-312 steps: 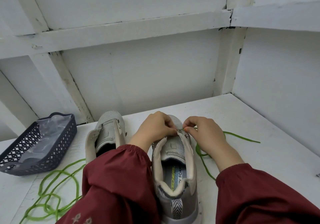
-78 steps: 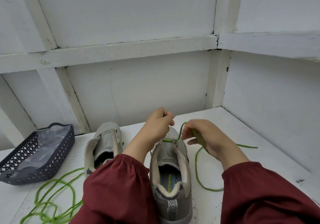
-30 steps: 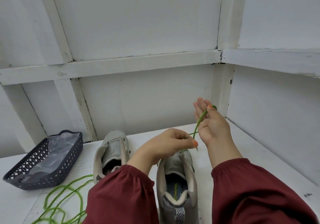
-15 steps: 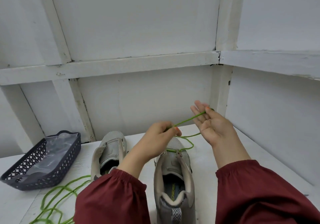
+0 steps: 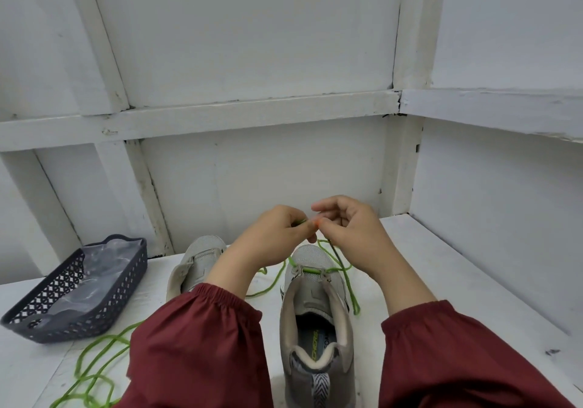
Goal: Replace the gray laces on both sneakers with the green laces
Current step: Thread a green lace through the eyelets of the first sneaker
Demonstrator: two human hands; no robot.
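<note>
On a white table (image 5: 441, 281), heel toward the viewer, a gray sneaker (image 5: 315, 300) with a green lace (image 5: 310, 270) threaded across its front eyelets only. Above the toe, left hand (image 5: 277, 237) and right hand (image 5: 350, 234) fingertip to fingertip, fingers curled, each pinching that lace, apparently near its ends. Further left, a second sneaker (image 5: 197, 259), a loose green lace (image 5: 94, 373) and a dark basket (image 5: 79, 306).

Place type unclear: bare white wood-panel walls (image 5: 268, 183) w/ white tabletop (image 5: 457, 281).
</note>
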